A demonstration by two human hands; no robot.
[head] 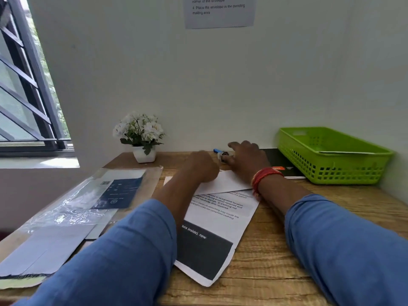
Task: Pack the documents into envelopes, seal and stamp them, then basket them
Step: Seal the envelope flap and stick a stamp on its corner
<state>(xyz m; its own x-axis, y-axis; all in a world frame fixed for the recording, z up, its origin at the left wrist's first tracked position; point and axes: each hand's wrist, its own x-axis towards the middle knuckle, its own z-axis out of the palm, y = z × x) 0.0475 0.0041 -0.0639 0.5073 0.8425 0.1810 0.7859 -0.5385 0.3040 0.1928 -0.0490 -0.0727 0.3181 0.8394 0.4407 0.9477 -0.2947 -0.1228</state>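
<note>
Your right hand (245,161) reaches toward the desk's (276,250) back edge, fingers curled on a small stamp-like object (223,156); whether it grips, you cannot tell. The white envelope (223,182) lies just nearside, under your fisted left hand (202,166).

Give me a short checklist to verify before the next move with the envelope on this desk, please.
1. White paper envelope lies flat on the wooden desk: ok.
2. Envelope flap sealed: cannot tell, the hands cover it.
3. Stamp on the envelope: cannot tell.
4. Right hand holds the small white stamp tool: cannot tell, only that it rests at it.
5. Left hand steadies the envelope: cannot tell, blurred.
6. Green plastic basket within view at the right, paper already inside: ok.
</note>
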